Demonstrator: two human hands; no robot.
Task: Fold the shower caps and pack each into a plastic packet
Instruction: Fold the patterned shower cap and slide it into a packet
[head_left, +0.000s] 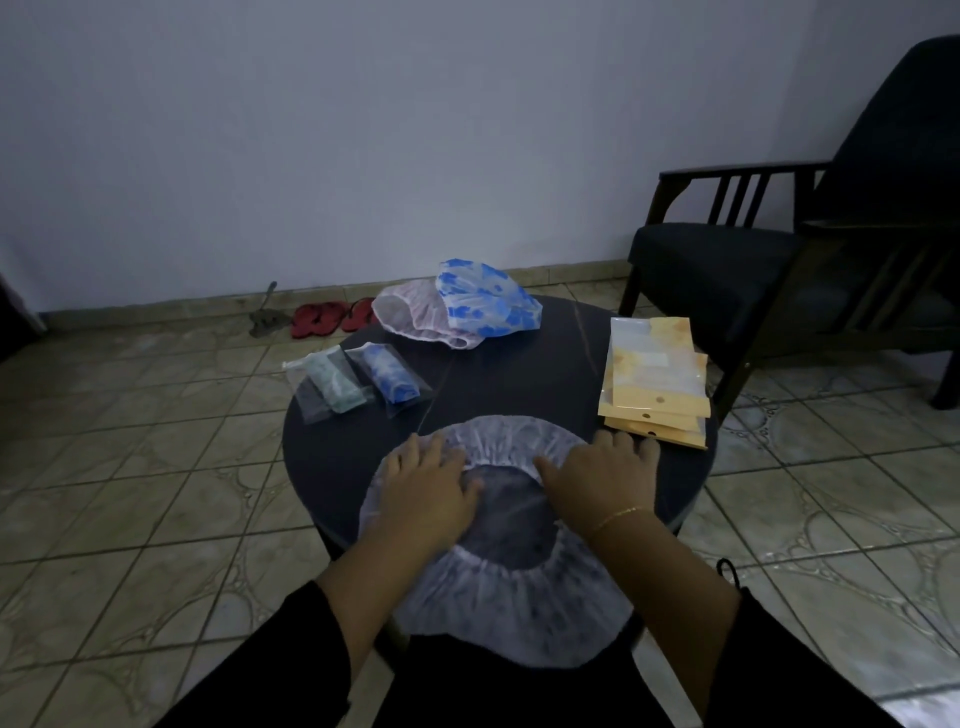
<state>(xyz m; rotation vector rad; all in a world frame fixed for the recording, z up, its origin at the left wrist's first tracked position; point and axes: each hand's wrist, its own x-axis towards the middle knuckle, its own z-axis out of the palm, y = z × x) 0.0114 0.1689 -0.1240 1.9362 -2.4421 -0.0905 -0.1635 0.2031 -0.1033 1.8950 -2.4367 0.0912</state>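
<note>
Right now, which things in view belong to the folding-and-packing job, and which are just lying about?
Part of the job:
white shower cap spread out under the left hand and right hand
pink cap and blue-patterned cap
two filled packets
stack of empty packets
round table

Lying about:
red sandals
dark armchair

I see a round dark table (524, 379) | near edge: pale shower cap (509, 597) spread flat, overhanging | left: two filled packets (358, 382) side by side | far side: pink cap (415, 317) touching blue-patterned cap (485, 301) | right: stack of empty packets (654, 379)
</note>
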